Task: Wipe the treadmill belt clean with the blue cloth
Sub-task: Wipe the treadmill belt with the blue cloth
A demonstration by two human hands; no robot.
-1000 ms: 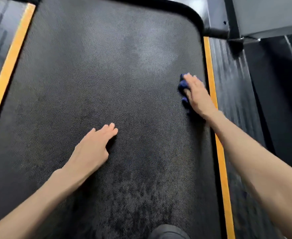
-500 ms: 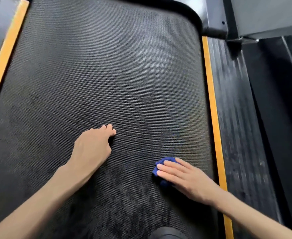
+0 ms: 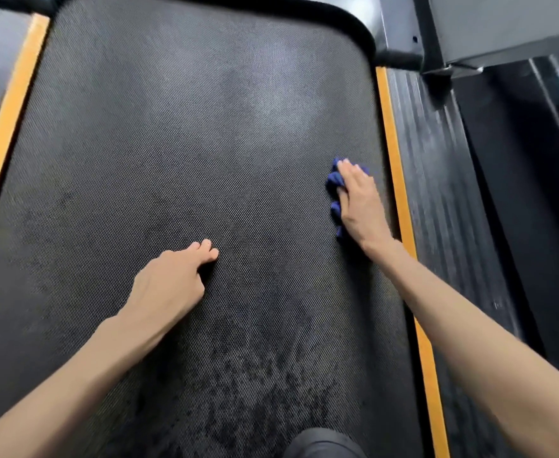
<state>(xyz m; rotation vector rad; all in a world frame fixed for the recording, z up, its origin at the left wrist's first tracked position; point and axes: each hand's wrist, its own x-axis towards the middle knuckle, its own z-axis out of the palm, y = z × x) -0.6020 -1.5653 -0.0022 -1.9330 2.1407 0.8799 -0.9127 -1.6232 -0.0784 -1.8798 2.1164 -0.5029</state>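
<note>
Right hand (image 3: 359, 201) presses flat, fingers extended, on the bunched cloth (image 3: 334, 183) at the belt's (image 3: 188, 127) three o'clock edge beside the yellow strip (image 3: 392, 153), while the left hand (image 3: 172, 279), loosely curled and empty, braces mid-belt, apparently for balance.

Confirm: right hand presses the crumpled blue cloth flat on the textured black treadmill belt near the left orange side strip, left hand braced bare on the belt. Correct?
Not quite. The right hand presses the crumpled blue cloth near the right orange side strip, not the left one, as the head view shows. The rest holds: the cloth lies on the textured black treadmill belt, and the left hand is braced bare on it.
</note>
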